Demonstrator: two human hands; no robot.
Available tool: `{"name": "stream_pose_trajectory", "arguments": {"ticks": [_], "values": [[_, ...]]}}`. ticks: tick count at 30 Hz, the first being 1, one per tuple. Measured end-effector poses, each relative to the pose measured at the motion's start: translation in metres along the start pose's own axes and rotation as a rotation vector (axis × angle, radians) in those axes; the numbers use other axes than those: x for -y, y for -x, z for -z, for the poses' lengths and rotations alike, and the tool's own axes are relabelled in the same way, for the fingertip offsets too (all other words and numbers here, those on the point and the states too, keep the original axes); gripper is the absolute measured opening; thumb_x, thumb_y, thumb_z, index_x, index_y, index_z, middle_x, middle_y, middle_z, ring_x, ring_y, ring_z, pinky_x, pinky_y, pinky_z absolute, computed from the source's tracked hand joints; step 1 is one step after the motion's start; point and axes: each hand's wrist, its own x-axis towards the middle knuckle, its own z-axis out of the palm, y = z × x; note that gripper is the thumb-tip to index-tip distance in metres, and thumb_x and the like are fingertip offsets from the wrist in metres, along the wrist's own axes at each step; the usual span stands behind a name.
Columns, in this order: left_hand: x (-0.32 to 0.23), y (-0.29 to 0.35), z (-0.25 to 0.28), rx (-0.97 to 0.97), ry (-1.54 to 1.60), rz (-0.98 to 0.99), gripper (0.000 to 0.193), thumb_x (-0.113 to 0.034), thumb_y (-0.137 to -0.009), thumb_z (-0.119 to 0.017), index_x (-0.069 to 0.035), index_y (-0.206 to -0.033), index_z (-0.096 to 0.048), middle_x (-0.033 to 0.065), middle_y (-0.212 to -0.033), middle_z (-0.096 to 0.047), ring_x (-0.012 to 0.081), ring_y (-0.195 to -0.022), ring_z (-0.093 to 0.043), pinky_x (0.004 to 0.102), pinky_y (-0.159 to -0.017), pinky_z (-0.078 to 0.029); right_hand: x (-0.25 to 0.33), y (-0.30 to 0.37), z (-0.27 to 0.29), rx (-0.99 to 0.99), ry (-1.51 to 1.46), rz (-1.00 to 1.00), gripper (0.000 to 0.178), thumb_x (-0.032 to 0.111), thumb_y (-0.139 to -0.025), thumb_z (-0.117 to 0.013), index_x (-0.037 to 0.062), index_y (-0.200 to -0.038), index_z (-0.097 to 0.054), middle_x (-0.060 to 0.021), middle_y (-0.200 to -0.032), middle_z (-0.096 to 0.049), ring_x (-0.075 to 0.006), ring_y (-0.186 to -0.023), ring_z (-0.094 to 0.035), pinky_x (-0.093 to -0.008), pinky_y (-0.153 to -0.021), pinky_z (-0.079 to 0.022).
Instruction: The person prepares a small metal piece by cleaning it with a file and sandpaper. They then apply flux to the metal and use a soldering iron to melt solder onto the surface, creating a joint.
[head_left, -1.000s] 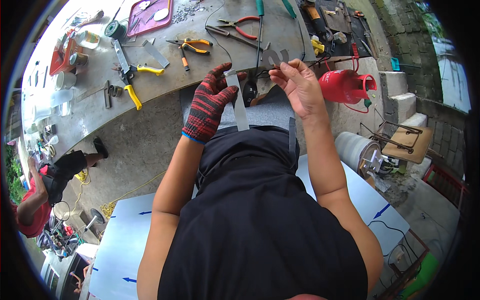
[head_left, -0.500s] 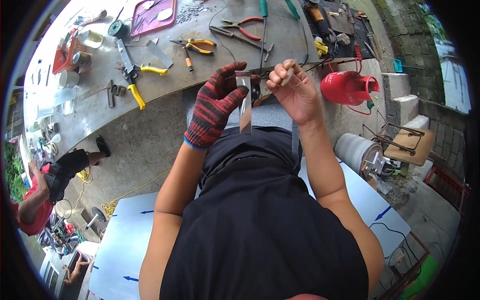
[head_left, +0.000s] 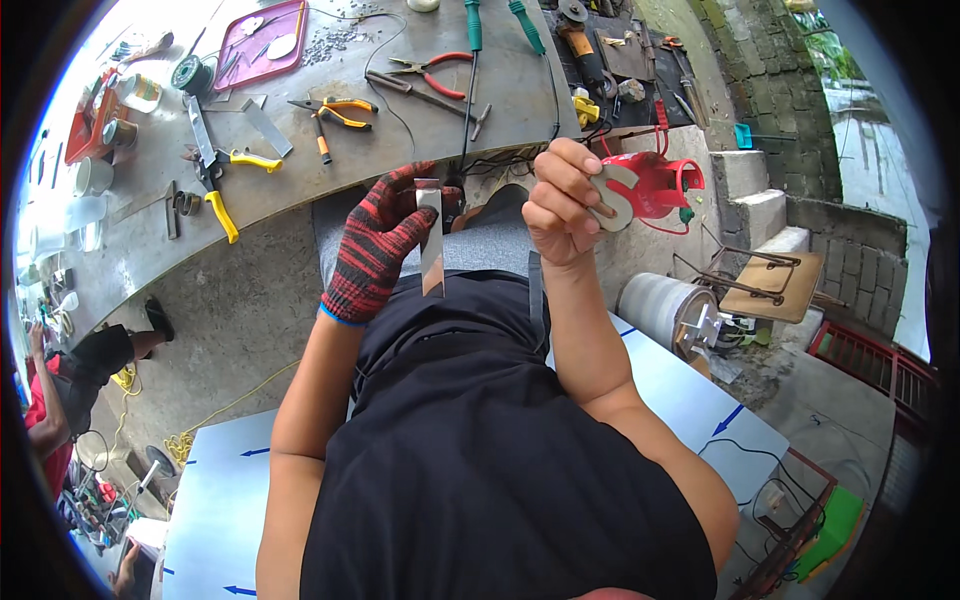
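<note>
In a red-and-black knit glove, my left hand (head_left: 383, 240) grips a shiny flat metal strip (head_left: 431, 245) near its upper end. The strip hangs upright in front of my lap, thumb pressed on its face. My bare right hand (head_left: 567, 200) pinches a pale, flat, rounded piece (head_left: 617, 212) with a cut-out in it; its exact kind I cannot make out. Both hands are raised just off the near edge of the metal worktable (head_left: 330, 190), apart from each other. Orange-and-black pliers (head_left: 340, 112) and yellow-handled cutters (head_left: 212, 185) lie on the table beyond my left hand.
Red-handled pliers (head_left: 440, 75), green-handled cabled tools (head_left: 474, 25) and a pink tray (head_left: 262, 68) lie farther back. An angle grinder (head_left: 583, 48) sits at the back right. A red gas cylinder (head_left: 650, 190) stands behind my right hand. Another person (head_left: 60, 400) is at far left.
My right hand has turned, so the pale piece now shows its flat face instead of its edge. The view has shifted right; the left hand still holds the strip.
</note>
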Motion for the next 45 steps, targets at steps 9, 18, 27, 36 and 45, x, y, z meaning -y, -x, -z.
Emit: {"name": "stream_pose_trajectory", "arguments": {"ticks": [9,18,27,36,45], "values": [[0.0,0.001,0.004,0.012,0.035,-0.027,0.05,-0.012,-0.098,-0.066,-0.007,-0.146,-0.052,0.0099,-0.125,-0.072,0.0115,-0.106,-0.061,0.0294,-0.094,-0.048,-0.005,-0.01,-0.006,-0.028,-0.046,-0.008,0.008,0.006,-0.104,-0.057,0.0099,-0.111,-0.057,-0.0039,-0.109,-0.049,-0.0127,-0.067,-0.06,-0.0297,-0.068,-0.037],[-0.002,0.006,0.012,-0.001,0.012,-0.02,0.052,-0.009,-0.099,-0.064,-0.006,-0.149,-0.05,0.0107,-0.13,-0.07,0.0117,-0.109,-0.062,0.0292,-0.095,-0.048,-0.003,-0.009,0.004,-0.085,0.051,-0.057,0.016,0.0,-0.101,-0.062,0.0088,-0.114,-0.06,-0.0048,-0.117,-0.049,-0.0136,-0.071,-0.06,-0.0279,-0.062,-0.043],[0.003,0.008,0.015,-0.058,0.062,-0.045,0.048,-0.011,-0.099,-0.066,-0.002,-0.145,-0.054,0.0102,-0.13,-0.07,0.0136,-0.115,-0.063,0.029,-0.099,-0.048,-0.02,-0.014,-0.002,-0.545,0.985,0.042,0.016,0.003,-0.099,-0.067,0.0004,-0.113,-0.059,-0.0078,-0.107,-0.061,-0.0168,-0.08,-0.068,-0.0298,-0.068,-0.057],[0.003,0.006,0.013,-0.231,0.066,-0.011,0.04,-0.002,-0.098,-0.066,0.001,-0.137,-0.06,0.0093,-0.124,-0.072,0.0138,-0.112,-0.065,0.0299,-0.1,-0.051,-0.044,-0.013,0.015,-0.86,1.334,0.181,0.019,-0.005,-0.097,-0.063,-0.0061,-0.115,-0.057,-0.011,-0.095,-0.064,-0.0181,-0.087,-0.071,-0.0366,-0.079,-0.067],[0.003,0.004,0.006,-0.237,-0.123,-0.074,0.041,-0.005,-0.096,-0.07,-0.002,-0.136,-0.064,0.0077,-0.124,-0.071,0.0111,-0.108,-0.065,0.028,-0.094,-0.052,-0.045,-0.007,0.019,-0.886,1.415,0.015,0.023,0.0,-0.096,-0.066,-0.0046,-0.119,-0.064,-0.0076,-0.09,-0.07,-0.0134,-0.081,-0.072,-0.0287,-0.075,-0.063]]}}
